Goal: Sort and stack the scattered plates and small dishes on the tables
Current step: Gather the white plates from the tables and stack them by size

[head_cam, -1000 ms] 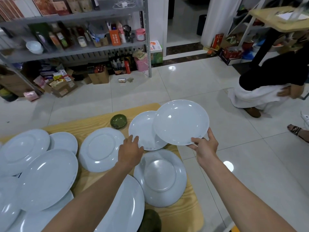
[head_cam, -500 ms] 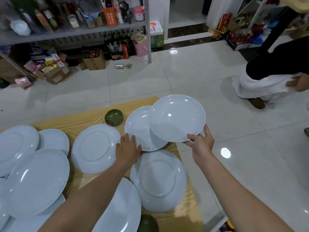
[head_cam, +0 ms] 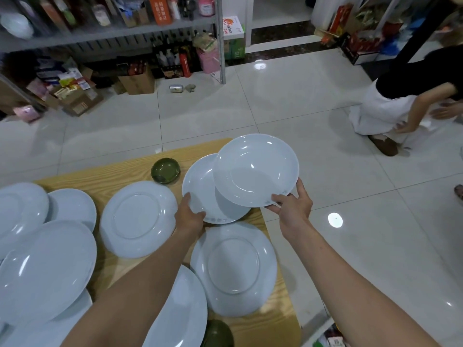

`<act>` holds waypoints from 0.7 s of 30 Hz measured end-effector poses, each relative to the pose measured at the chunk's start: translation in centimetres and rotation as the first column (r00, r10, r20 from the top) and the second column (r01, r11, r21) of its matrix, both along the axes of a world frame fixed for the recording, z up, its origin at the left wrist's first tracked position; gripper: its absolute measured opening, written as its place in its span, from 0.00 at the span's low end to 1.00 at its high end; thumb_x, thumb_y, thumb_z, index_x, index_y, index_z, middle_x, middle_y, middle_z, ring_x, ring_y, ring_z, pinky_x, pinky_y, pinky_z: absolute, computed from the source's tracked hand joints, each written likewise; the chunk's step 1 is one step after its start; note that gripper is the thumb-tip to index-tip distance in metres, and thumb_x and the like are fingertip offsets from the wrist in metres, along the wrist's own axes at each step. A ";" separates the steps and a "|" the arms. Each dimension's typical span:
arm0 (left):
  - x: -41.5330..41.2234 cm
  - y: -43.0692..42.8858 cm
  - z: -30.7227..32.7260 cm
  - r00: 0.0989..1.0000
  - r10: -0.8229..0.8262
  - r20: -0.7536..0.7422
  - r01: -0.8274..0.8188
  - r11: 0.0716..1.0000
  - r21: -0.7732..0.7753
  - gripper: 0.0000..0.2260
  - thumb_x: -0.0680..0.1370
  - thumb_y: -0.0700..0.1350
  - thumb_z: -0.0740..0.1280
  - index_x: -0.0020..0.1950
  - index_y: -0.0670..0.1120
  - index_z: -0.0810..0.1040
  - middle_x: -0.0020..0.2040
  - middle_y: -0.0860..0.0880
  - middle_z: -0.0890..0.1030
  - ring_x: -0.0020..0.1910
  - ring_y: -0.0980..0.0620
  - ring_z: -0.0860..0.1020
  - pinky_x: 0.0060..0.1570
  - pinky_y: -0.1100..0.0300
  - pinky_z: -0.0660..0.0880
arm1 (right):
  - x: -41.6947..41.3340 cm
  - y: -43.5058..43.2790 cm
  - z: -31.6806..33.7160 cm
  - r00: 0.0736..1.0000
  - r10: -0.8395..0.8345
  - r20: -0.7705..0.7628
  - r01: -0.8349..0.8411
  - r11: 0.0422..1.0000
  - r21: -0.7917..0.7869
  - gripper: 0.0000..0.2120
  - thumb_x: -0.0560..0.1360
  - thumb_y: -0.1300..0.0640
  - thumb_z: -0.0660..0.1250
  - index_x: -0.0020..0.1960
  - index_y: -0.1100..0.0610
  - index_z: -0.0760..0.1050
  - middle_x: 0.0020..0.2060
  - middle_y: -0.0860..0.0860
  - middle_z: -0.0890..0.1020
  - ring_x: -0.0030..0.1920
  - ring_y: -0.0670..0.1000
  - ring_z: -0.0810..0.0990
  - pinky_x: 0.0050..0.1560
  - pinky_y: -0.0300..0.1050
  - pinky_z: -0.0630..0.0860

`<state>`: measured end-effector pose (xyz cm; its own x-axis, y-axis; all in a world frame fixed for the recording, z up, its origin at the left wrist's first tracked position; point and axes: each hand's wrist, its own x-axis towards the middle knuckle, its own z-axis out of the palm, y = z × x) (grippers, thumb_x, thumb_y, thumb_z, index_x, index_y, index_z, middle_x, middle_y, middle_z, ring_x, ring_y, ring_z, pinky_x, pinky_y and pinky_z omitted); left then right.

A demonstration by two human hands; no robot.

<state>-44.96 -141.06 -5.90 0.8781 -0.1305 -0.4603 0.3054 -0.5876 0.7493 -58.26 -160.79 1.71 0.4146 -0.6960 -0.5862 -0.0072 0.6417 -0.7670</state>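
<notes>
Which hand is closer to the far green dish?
Left. The left hand grips the lower plate close by the dish's near right; the right hand holds the raised plate, farther right.

Red letters reading "NFC" run sideways down a white carton, below a round red logo; the smaller print beside them cannot be read. An orange box on the metal shelf carries white Chinese characters, too blurred to read. Labels on the bottles under the shelf and the print on a cardboard box on the floor are too small to read.
</notes>
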 end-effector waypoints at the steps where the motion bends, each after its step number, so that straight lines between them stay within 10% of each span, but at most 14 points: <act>1: -0.1 0.0 0.1 0.996 0.079 -0.038 -0.083 0.993 -0.087 0.35 0.74 0.33 0.70 0.77 0.52 0.63 0.67 0.48 0.73 0.67 0.43 0.71 0.66 0.47 0.72 | -0.1 0.0 0.1 1.000 0.000 0.001 0.000 1.000 0.001 0.44 0.67 0.80 0.65 0.73 0.44 0.69 0.52 0.55 0.83 0.41 0.51 0.86 0.39 0.51 0.83; 7: -0.9 0.1 1.7 0.895 0.318 -0.313 -0.434 0.783 -0.446 0.39 0.72 0.22 0.65 0.72 0.58 0.67 0.52 0.59 0.77 0.51 0.48 0.78 0.31 0.55 0.81 | -0.9 0.1 1.3 1.000 0.002 0.030 -0.002 1.000 -0.004 0.44 0.67 0.80 0.65 0.73 0.44 0.69 0.53 0.57 0.83 0.42 0.53 0.85 0.40 0.51 0.83; 21: -5.7 4.1 7.9 0.842 0.434 -0.321 -0.533 0.580 -0.616 0.38 0.72 0.25 0.69 0.77 0.52 0.64 0.65 0.42 0.78 0.55 0.43 0.82 0.41 0.53 0.83 | -2.5 4.4 5.7 0.977 0.111 0.184 -0.113 0.994 -0.004 0.44 0.67 0.80 0.67 0.76 0.49 0.67 0.54 0.56 0.84 0.47 0.55 0.85 0.38 0.46 0.82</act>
